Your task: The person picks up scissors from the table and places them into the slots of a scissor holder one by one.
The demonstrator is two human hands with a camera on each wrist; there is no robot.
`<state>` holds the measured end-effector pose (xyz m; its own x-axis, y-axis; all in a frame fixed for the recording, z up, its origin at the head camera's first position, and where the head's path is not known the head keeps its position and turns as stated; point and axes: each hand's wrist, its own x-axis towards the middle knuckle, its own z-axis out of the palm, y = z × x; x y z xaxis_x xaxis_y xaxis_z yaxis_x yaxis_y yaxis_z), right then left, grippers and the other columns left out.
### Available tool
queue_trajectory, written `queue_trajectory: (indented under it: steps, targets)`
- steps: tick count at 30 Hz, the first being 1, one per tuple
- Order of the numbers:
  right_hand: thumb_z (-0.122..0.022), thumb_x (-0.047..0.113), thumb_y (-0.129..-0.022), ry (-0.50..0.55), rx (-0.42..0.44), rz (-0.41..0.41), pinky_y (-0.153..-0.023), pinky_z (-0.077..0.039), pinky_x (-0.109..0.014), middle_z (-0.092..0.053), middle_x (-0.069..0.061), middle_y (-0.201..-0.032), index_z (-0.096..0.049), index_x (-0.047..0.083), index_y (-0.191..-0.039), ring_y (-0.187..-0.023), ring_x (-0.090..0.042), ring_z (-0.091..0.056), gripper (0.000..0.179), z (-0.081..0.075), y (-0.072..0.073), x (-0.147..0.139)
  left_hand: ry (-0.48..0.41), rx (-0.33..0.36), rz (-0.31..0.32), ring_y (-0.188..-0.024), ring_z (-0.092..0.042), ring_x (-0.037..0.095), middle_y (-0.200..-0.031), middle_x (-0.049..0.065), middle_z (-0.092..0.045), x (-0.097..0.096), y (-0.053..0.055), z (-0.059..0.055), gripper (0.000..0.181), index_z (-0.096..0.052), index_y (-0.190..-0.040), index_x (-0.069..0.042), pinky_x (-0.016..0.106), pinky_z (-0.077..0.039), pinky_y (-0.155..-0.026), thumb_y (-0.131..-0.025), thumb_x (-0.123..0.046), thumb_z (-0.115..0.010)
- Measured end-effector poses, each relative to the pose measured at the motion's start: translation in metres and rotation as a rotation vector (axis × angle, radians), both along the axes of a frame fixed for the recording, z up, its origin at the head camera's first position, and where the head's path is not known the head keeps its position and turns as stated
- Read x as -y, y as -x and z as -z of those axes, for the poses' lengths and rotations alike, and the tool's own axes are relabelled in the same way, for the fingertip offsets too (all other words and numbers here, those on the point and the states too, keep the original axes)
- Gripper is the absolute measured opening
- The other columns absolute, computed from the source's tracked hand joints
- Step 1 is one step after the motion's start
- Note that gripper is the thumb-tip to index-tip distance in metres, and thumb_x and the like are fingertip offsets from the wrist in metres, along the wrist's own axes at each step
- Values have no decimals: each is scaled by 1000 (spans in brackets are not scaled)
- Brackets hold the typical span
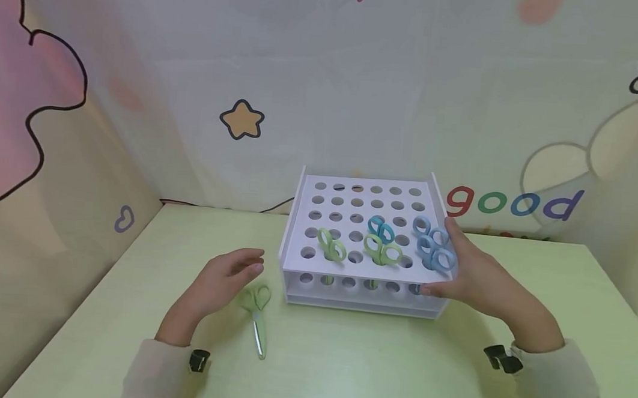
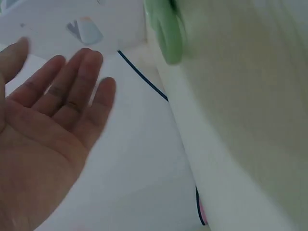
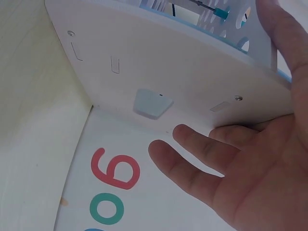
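A white rack (image 1: 354, 274) with rows of round holes stands on the table. Green scissors (image 1: 331, 248) and another green pair (image 1: 382, 251) hang handles up in it, with teal scissors (image 1: 380, 230) just behind. Two blue scissors (image 1: 436, 253) sit at its right side. My right hand (image 1: 482, 280) holds the rack's right front corner, thumb across the front and other fingers along the side panel (image 3: 159, 72). My left hand (image 1: 214, 286) hovers with relaxed fingers, holding nothing. Beside it, green scissors (image 1: 259, 322) lie on the table, blades toward me.
The pale green table (image 1: 343, 362) meets a patterned cloth backdrop (image 1: 356, 105) behind the rack. Cloth also rises at the left and right sides. The word "good" (image 1: 519, 203) is printed right of the rack.
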<state>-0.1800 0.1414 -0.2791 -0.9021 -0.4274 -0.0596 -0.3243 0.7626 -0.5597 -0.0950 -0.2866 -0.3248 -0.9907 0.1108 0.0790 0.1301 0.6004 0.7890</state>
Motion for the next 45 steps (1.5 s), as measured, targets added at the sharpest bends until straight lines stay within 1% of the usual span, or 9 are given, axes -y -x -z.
queue_trajectory:
  steps: [3,8,10,17,26,30,36,41,45]
  targets:
    - [-72,74,-55,-1,-10,-8,-93,-35,-56,-24,-23,-147,16,16,-150,-111,-35,-42,141,0,-1,1,65,52,3,-112,-54,30,-127,11,-55,12,0,8,40,-53,-132,-8,46,-42,-91,-94,-19,-60]
    - [-71,75,-56,-3,-18,-15,-96,-31,-58,-21,-24,-149,15,14,-150,-118,-37,-38,141,-2,-2,-1,205,170,47,-122,-41,36,-135,15,-42,25,0,23,52,-52,-131,-5,50,-36,-96,-81,4,-62]
    - [-71,75,-56,-3,-13,-13,-97,-31,-58,-20,-24,-149,16,14,-149,-120,-38,-36,141,-2,-2,-2,256,169,73,-125,-36,39,-136,19,-39,26,0,26,55,-54,-128,-4,52,-32,-99,-76,7,-63]
    - [-72,73,-56,2,-4,-18,-96,-32,-58,-19,-24,-149,16,17,-149,-118,-37,-38,141,1,0,0,446,168,13,-123,-34,43,-140,23,-35,14,-2,28,48,-60,-115,-12,57,-36,-90,-71,-1,-75]
    - [-72,74,-57,-1,-5,-18,-96,-32,-58,-19,-24,-149,16,16,-149,-116,-36,-39,140,0,-1,1,521,144,-10,-115,-41,38,-134,20,-41,5,-4,23,35,-60,-104,-15,54,-40,-83,-74,-8,-79]
    - [-71,74,-57,0,-1,-16,-96,-32,-58,-20,-24,-149,17,16,-149,-116,-37,-39,140,0,-1,1,518,129,-11,-111,-43,34,-130,18,-45,5,-3,23,33,-60,-105,-11,48,-41,-84,-77,-9,-76]
    - [-76,66,-61,6,2,-15,-96,-32,-58,-20,-24,-148,17,17,-149,-116,-37,-39,137,-1,-2,1,448,126,-20,-93,-50,23,-105,8,-56,9,2,21,32,-55,-109,-5,40,-42,-83,-82,-10,-72]
    - [-79,59,-64,6,-5,-17,-95,-33,-58,-22,-24,-148,17,16,-149,-114,-37,-40,135,-1,-2,1,305,121,-20,-78,-50,18,-89,2,-55,15,5,17,30,-51,-109,-6,34,-42,-72,-86,-8,-70]
    - [-78,62,-63,6,-8,-16,-95,-33,-58,-22,-24,-148,17,16,-149,-114,-37,-40,136,-1,-2,1,165,94,-9,-78,-52,18,-87,3,-56,17,5,11,32,-51,-113,-4,34,-44,-71,-86,-2,-68]
